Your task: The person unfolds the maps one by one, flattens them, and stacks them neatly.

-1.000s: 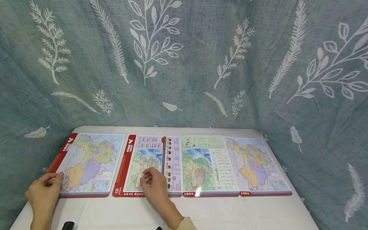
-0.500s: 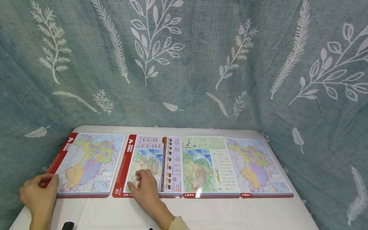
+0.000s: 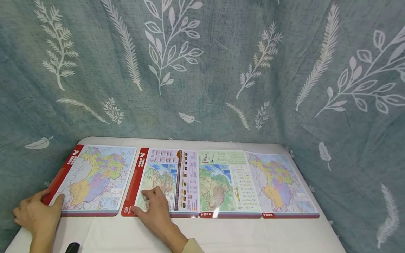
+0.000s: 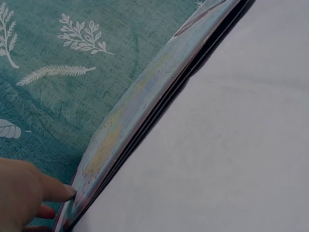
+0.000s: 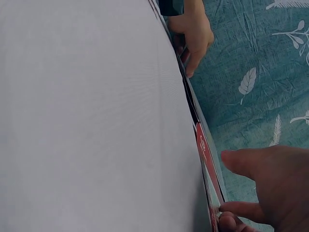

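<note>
On the left of the table lies a red-edged map mat (image 3: 98,179), colourful on top, with layered edges along its front. My left hand (image 3: 39,216) is at its near left corner, the thumb over the map and the fingers around the red left edge. The left wrist view has a fingertip (image 4: 69,192) right at that corner, other fingers lower at the edge. Over the neighbouring relief map mat (image 3: 190,182), my right hand (image 3: 156,212) reaches across the near left part, thumb and fingers spread apart. In the right wrist view, its fingertips come close to the mat's edge.
To the right lie a green relief map mat (image 3: 218,189) and a colourful map mat (image 3: 281,186), side by side. A white cloth covers the table (image 3: 253,233). Behind hangs a leaf-patterned curtain (image 3: 205,70). A dark object (image 3: 73,247) shows at the bottom edge.
My left hand has shifted left, its fingers now at the mat's red edge. My right hand has moved left across the relief map, its thumb and fingers spreading. The mats lie as before.
</note>
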Action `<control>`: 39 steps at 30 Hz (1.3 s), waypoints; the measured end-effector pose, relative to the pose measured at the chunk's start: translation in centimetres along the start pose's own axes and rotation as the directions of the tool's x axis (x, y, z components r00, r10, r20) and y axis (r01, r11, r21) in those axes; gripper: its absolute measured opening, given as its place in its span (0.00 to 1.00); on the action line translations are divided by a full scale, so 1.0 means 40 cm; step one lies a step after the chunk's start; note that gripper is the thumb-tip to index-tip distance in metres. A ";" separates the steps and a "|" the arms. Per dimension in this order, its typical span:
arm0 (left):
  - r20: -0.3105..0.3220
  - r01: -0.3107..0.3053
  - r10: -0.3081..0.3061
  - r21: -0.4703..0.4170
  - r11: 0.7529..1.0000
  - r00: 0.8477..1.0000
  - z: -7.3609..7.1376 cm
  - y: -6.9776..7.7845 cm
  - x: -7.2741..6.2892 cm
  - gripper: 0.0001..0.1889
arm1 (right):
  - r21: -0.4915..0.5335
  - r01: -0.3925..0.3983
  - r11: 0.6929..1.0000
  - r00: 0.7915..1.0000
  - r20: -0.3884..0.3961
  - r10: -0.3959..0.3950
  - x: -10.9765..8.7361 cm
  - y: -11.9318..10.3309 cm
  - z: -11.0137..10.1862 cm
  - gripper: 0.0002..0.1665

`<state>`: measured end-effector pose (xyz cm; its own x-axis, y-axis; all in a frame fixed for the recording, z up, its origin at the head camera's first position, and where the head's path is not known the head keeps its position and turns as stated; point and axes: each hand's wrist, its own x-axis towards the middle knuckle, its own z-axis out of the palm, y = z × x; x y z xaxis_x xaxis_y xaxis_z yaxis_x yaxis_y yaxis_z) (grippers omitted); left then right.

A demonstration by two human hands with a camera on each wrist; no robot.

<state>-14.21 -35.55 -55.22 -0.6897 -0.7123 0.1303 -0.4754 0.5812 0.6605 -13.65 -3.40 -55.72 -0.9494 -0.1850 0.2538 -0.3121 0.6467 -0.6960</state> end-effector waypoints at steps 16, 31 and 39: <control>0.032 0.034 -0.034 0.022 0.999 0.999 0.003 0.003 0.000 0.34 | -0.010 0.021 1.000 1.000 0.003 -0.021 -0.003 0.004 0.007 0.27; 0.066 0.075 -0.082 0.102 0.992 0.994 0.000 0.007 -0.004 0.42 | 0.001 0.024 1.000 1.000 -0.002 -0.024 -0.003 0.006 0.008 0.26; 0.052 0.120 -0.126 0.098 0.988 0.991 0.003 0.011 -0.007 0.37 | 0.002 0.023 1.000 1.000 0.000 -0.023 -0.002 0.008 0.007 0.26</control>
<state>-14.30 -35.03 -55.06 -0.6520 -0.7582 0.0074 -0.6059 0.5269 0.5960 -13.70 -3.39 -56.17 -0.9419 -0.2000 0.2699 -0.3342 0.6406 -0.6914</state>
